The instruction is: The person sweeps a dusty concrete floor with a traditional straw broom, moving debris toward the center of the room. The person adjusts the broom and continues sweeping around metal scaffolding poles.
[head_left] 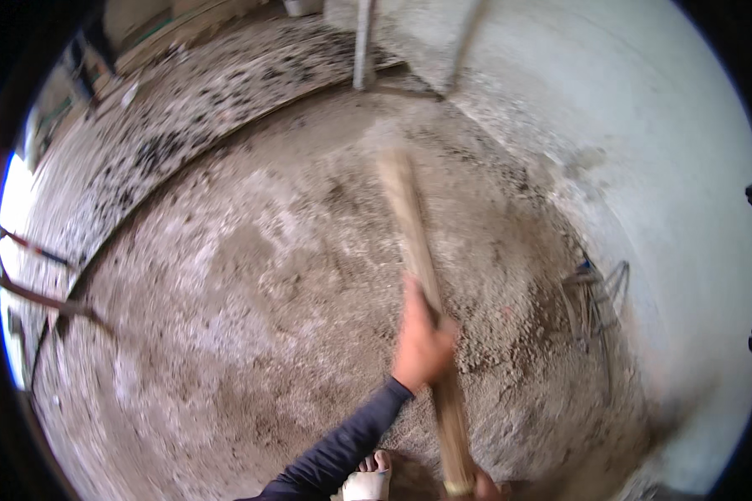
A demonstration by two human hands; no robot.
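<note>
A long wooden pole (418, 225) slants up through the middle of the view, its far end smeared by motion over the dirt. Closed round its middle is my left hand (426, 346), its dark-sleeved arm coming from the lower edge. Lower down, my right hand (488, 486) shows only in part at the bottom edge, against the pole near a yellowish band (457, 488). Its fingers are mostly cut off, but they seem wrapped round the wood. Whatever lies beyond the band is out of view.
Loose brown dirt (251, 309) covers the ground. A pale wall (643, 125) curves along the right, with bent metal pieces (593, 301) at its foot. Long-handled tools (50, 301) lie at the left. A post (363, 46) stands far off; a person's legs (83, 67) show upper left. My foot (368, 480) is below.
</note>
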